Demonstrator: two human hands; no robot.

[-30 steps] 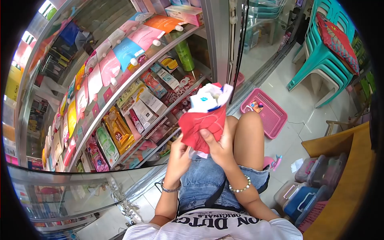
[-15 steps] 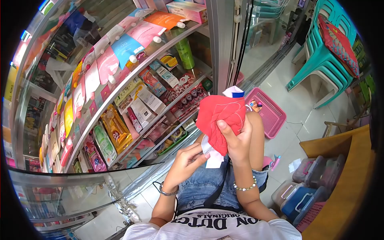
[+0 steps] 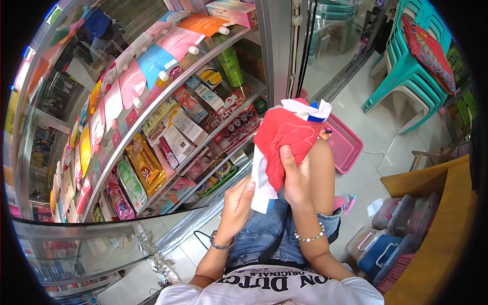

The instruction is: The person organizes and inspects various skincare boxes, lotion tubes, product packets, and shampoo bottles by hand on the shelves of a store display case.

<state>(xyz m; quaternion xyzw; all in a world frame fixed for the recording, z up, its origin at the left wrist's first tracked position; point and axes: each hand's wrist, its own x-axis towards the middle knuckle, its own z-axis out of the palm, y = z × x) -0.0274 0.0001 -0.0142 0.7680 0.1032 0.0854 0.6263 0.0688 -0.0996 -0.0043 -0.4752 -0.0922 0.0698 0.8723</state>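
Note:
A red cloth piece [image 3: 287, 137] with stitched lines is held up over my lap. White fabric [image 3: 260, 175] hangs along its left edge, and more white with a blue patch [image 3: 319, 113] shows at its top. My right hand [image 3: 297, 178] grips the red cloth from below, thumb across its front. My left hand [image 3: 238, 201], on the left, pinches the lower edge of the white fabric between thumb and fingers. The fingers behind the red cloth are hidden.
A glass display case [image 3: 178, 101] with packets and boxes fills the left. A pink basket [image 3: 345, 145] lies on the floor beyond my knee. Stacked green chairs [image 3: 406, 76] stand at the upper right. Lidded plastic boxes [image 3: 381, 254] sit beside a wooden panel [image 3: 442, 203].
The cloth has opened out wider, showing more white at its top and left edge. My left hand has shifted slightly and its thumb now points upward along the white fabric.

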